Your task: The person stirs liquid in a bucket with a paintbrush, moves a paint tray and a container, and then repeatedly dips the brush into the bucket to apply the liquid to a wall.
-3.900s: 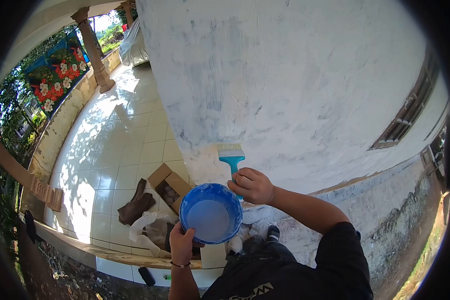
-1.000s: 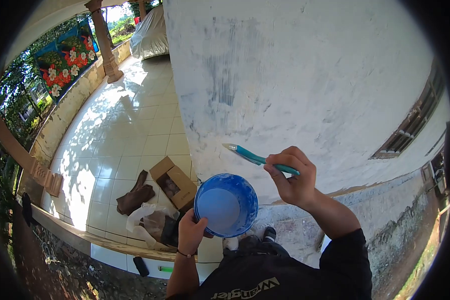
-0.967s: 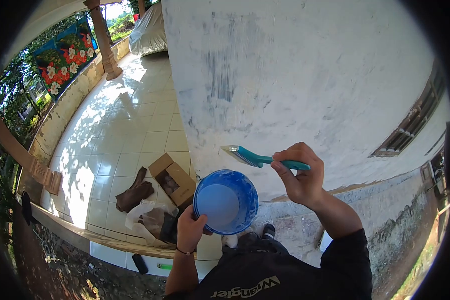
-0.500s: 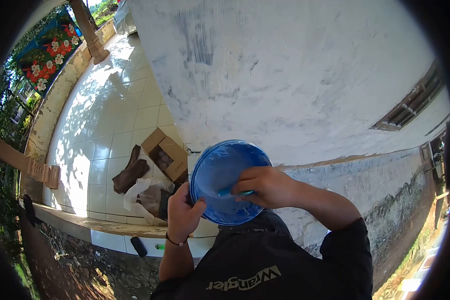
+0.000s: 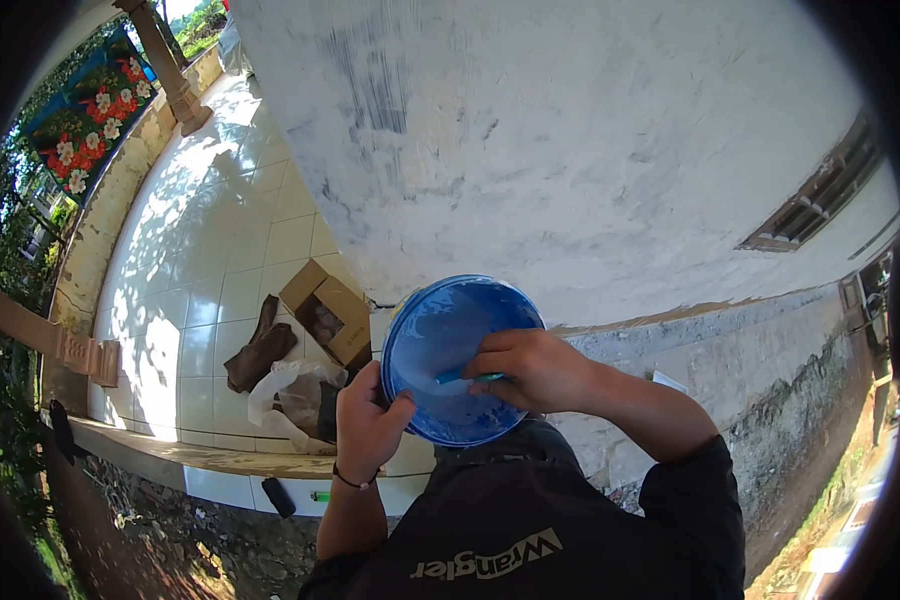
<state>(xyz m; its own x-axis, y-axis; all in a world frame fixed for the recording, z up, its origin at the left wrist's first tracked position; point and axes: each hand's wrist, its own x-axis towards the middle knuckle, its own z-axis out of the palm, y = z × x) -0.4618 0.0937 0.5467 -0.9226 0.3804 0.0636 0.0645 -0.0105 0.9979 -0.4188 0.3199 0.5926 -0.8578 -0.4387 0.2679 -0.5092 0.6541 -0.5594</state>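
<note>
The bucket [image 5: 470, 427] is between the two hands, with the left hand [image 5: 370, 415] at its left rim and the right hand [image 5: 528, 368] inside its right side, holding the paintbrush [image 5: 452, 377] down in it. Ahead of both hands stands the wall [image 5: 580, 150], its window [image 5: 815, 208] far right of the right hand. Left of the left hand, on the tiled floor [image 5: 292, 235], lies a plastic bag [image 5: 282, 388]; the cardboard box [image 5: 352, 343] sits just beyond that hand.

The 2 arms [image 5: 670, 415] converge, the left forearm [image 5: 352, 522] pointing far, the right forearm [image 5: 625, 393] slanting leftward. The left hand [image 5: 367, 420] grips, thumb [image 5: 399, 412] bent rightward; the right hand [image 5: 530, 372] curls, knuckles up.
</note>
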